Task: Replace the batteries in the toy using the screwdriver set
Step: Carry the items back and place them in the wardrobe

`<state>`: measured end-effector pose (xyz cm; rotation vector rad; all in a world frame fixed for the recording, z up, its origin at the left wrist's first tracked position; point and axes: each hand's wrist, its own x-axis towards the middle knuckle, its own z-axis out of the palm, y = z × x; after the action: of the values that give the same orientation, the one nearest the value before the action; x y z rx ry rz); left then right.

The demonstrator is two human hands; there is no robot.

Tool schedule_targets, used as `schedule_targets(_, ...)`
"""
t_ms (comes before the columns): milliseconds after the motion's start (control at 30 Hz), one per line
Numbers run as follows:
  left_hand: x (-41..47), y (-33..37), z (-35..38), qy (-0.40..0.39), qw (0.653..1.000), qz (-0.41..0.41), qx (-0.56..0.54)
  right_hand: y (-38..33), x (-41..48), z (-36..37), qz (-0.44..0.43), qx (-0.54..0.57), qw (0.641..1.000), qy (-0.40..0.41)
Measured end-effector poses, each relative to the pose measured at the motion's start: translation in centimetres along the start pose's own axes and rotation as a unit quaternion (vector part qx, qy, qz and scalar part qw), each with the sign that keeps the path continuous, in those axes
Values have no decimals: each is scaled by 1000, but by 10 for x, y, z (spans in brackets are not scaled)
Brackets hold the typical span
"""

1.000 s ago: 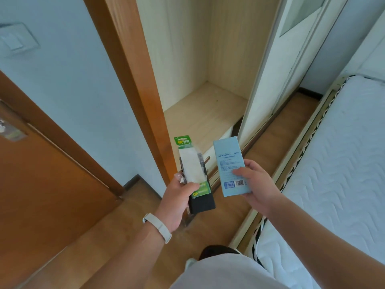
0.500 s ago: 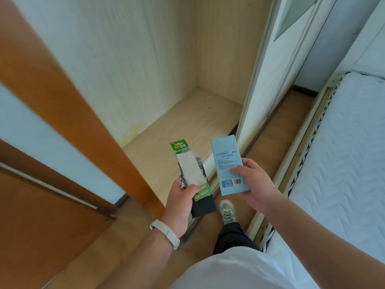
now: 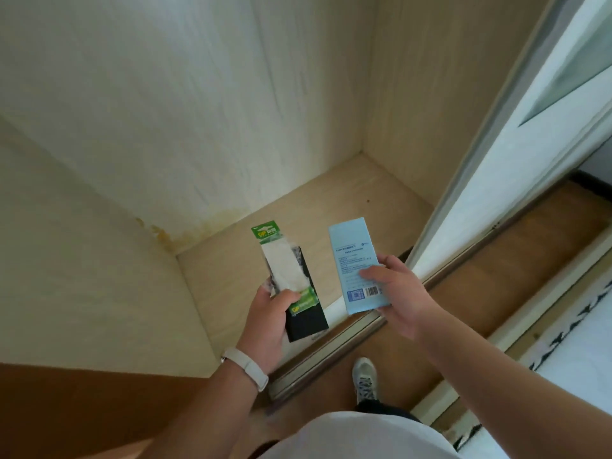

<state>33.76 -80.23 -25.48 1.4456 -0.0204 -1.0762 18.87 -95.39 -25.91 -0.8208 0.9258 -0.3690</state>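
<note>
My left hand (image 3: 269, 319) grips a green and white battery blister pack (image 3: 283, 263) stacked on a flat black case (image 3: 306, 321), thumb pressed on the pack's lower end. My right hand (image 3: 399, 294) holds a light blue box (image 3: 354, 256) with small print and a barcode, thumb across its face and fingers behind it. Both items are held upright, side by side, over the open wardrobe's low shelf (image 3: 331, 200). The toy is not in view.
The wardrobe's pale wood walls (image 3: 198, 111) close in on the left and back. Its white sliding door (image 3: 496, 154) stands to the right, with a floor track (image 3: 357, 336) below. My shoe (image 3: 364, 379) is on the wooden floor. A mattress edge (image 3: 569, 366) shows at lower right.
I have stepped closer to the wardrobe and the view has swung right and down; the door frame has left the view. Both hands still hold the same items.
</note>
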Motion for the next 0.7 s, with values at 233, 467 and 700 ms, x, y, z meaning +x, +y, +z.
schedule_targets(233,29,23,25,69,996,35,-33,-43,59,-6,23,-61,997,-49)
schedule_targets(467,61,26,10,119,991,24,-48,-41,101,6,49,-128,989,-57)
schedule_targets(700,120,-4,-18,133,990,-12,-54,-7,169,0,76,-210,974,-39)
